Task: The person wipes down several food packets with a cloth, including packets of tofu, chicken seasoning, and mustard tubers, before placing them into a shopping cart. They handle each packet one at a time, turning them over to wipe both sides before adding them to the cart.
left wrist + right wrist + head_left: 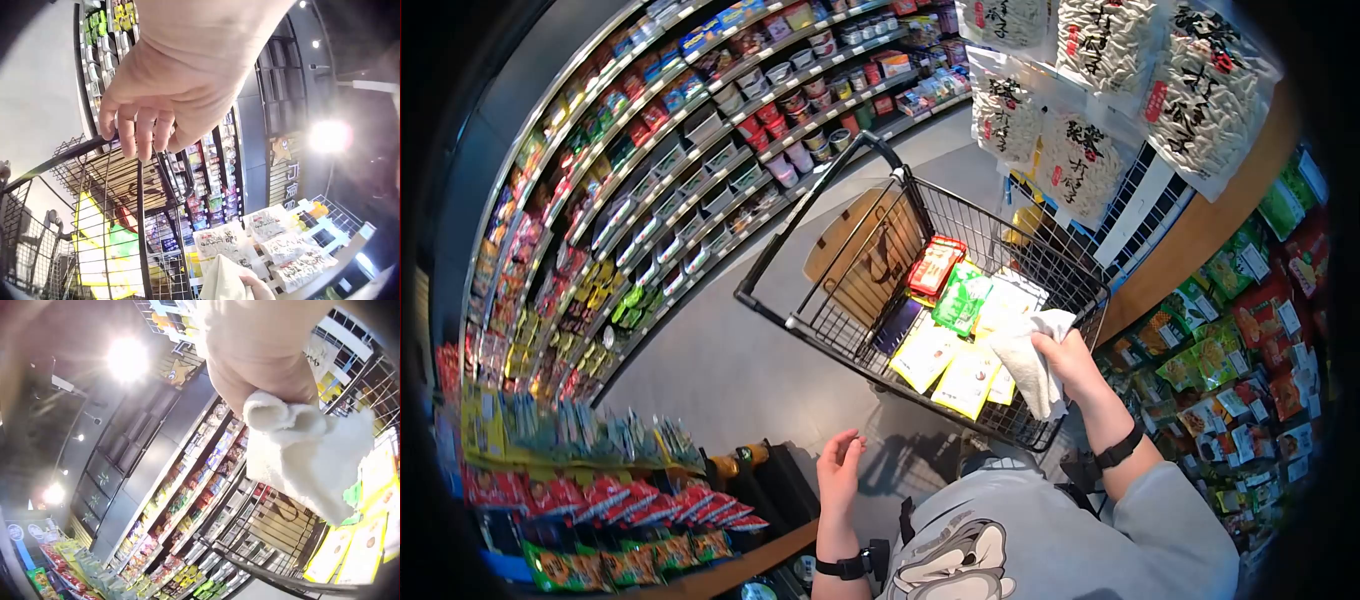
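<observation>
Two cloth folds [267, 414], right-wrist view only

Stocked shelves [730, 115], hanging white bags [1215, 105], red packets [615, 498]

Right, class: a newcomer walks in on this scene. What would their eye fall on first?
Probably the black cart in the middle, where a green packet and a red packet stand out beside yellow-edged ones. Next, the white cloth gripped by the right hand over the cart. Then the clear bags with bold black writing, at upper right.
</observation>
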The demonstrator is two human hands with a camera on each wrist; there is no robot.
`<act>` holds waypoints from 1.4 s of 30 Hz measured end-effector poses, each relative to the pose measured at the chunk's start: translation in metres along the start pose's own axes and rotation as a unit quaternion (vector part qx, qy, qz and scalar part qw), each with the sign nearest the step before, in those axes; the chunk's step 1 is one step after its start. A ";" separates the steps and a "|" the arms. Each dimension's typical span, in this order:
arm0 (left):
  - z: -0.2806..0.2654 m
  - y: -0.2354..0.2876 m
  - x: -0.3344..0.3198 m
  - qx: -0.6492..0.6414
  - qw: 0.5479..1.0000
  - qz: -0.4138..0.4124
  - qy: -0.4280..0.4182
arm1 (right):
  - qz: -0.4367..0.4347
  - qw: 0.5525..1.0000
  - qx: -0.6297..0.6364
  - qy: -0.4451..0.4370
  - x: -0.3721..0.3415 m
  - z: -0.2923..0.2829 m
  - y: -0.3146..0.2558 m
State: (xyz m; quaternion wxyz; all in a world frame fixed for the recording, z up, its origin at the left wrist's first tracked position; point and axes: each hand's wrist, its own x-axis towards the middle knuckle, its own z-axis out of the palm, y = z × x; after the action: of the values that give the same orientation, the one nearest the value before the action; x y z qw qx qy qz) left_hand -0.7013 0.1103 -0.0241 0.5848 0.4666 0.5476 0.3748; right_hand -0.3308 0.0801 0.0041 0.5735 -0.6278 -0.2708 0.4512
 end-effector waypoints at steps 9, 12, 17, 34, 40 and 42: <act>0.084 0.038 0.155 -0.088 0.963 -0.171 -0.190 | 0.037 0.989 0.060 0.128 0.020 -0.020 0.004; 0.117 0.038 0.230 -0.169 0.922 -0.285 -0.201 | 0.032 0.979 0.081 0.183 0.008 -0.022 0.000; 0.172 -0.033 0.358 -0.184 0.877 -0.419 -0.149 | 0.007 0.951 0.094 0.295 -0.024 -0.017 -0.008; 0.221 -0.105 0.441 -0.178 0.860 -0.474 -0.063 | 0.036 0.883 0.124 0.450 -0.062 0.010 0.003; 0.234 -0.092 0.431 -0.270 0.869 -0.404 -0.093 | 0.020 0.897 0.131 0.421 -0.070 0.012 0.003; 0.233 -0.067 0.408 -0.238 0.895 -0.362 -0.105 | 0.020 0.897 0.133 0.420 -0.071 0.010 0.008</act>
State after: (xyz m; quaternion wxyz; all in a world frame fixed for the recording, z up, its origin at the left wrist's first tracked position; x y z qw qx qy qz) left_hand -0.4265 0.4470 -0.2146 0.8280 0.1193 0.5081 0.2047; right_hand -0.3724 0.0224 0.0156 0.7030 -0.6820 0.0710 0.1886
